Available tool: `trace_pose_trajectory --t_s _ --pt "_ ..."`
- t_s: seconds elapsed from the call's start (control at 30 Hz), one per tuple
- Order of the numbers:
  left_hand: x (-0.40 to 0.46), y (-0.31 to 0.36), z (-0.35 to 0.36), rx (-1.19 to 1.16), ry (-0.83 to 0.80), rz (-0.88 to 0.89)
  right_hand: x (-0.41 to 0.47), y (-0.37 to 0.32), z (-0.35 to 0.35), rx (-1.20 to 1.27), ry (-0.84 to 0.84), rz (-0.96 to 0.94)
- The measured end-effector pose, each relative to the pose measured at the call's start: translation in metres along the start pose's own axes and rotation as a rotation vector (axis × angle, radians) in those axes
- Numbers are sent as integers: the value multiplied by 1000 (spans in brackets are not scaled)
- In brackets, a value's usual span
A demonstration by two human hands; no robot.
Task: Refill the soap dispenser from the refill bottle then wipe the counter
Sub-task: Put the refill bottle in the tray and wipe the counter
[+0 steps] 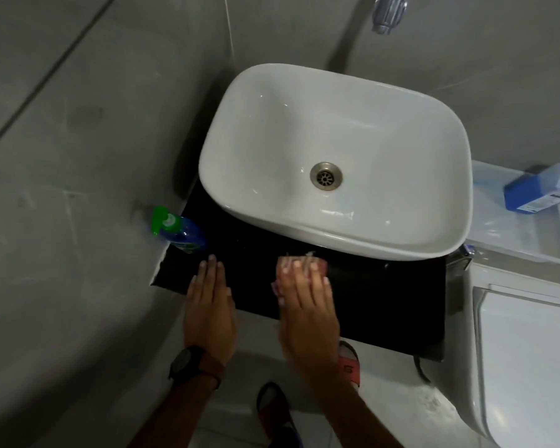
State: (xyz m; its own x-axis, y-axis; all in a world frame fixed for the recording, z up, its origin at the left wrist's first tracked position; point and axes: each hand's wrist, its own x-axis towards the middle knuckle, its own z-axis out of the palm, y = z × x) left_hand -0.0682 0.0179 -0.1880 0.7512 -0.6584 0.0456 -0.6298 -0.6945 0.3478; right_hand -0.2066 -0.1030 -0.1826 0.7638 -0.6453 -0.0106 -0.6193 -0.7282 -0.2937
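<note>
A blue soap dispenser [183,232] with a green pump stands at the back left corner of the black counter [385,302]. My left hand [209,305] lies flat on the counter's left front, fingers straight and empty, just in front of the dispenser. My right hand [304,299] presses a pinkish cloth [299,263] flat on the counter in front of the white basin [337,163]; the cloth shows mainly at my fingertips. A blue refill bottle [537,192] lies in a clear tray at the right.
The clear plastic tray [518,240] sits right of the basin on a ledge. A white toilet [524,350] stands at the right. A chrome tap [387,12] hangs above the basin. Grey walls close in on the left. My sandalled feet [278,412] are below the counter.
</note>
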Motion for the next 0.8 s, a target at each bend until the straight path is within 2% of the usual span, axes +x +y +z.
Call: trace_pose_trajectory --t_s 0.17,0.37,0.6,0.8 --pt "-1 2 -1 -4 -15 4 62 -57 7 40 -20 -196" --pt "0 2 0 12 -43 -24 82 -69 11 55 -68 -246" --pt "5 8 -12 54 -123 -32 39 -37 -7 89 -46 -228" --pt "7 42 -20 55 -121 -119 -6 43 -51 139 -21 -117"
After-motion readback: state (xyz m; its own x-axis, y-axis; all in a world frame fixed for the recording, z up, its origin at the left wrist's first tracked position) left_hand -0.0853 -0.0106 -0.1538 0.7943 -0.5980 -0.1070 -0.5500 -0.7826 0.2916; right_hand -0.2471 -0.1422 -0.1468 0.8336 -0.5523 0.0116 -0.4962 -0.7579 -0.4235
